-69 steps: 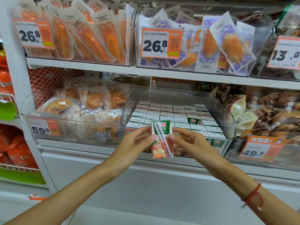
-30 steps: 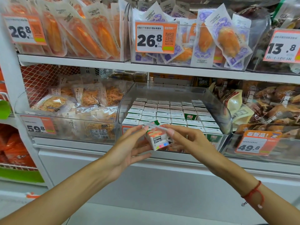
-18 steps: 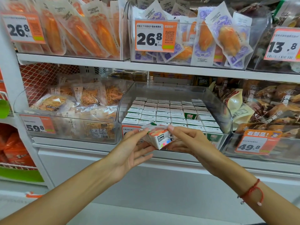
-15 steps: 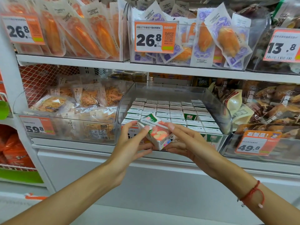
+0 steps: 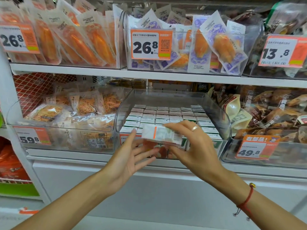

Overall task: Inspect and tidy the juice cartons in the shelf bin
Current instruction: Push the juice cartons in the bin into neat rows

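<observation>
Boxy carton [image 5: 160,134] now flat, right hand [image 5: 193,145] pinching

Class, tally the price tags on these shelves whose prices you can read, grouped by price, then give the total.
26.8 tags: 2
13.8 tag: 1
59.8 tag: 1
49.8 tag: 1
Total: 5
</observation>
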